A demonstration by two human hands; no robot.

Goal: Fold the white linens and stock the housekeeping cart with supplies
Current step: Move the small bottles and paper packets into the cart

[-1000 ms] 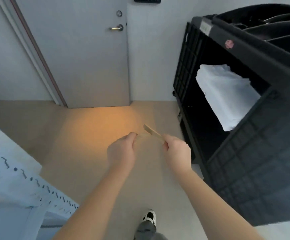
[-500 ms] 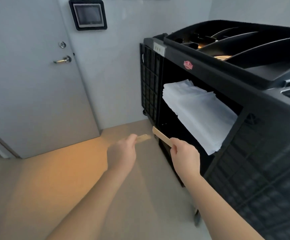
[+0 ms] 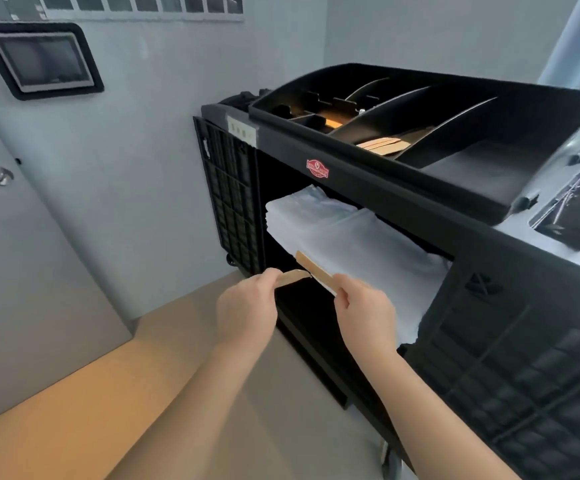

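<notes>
Stocking was under way: the left hand (image 3: 247, 306) pinched one flat tan wooden stick (image 3: 292, 276), the right hand (image 3: 364, 315) another (image 3: 316, 270), before the black plastic housekeeping cart (image 3: 368, 188); next, probably its top tray's matching sticks (image 3: 383, 146)

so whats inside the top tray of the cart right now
The top tray is split by curved dividers; one compartment holds flat tan packets. Something orange glows in a far small slot. The compartment floors behind the dividers are hidden.
</notes>
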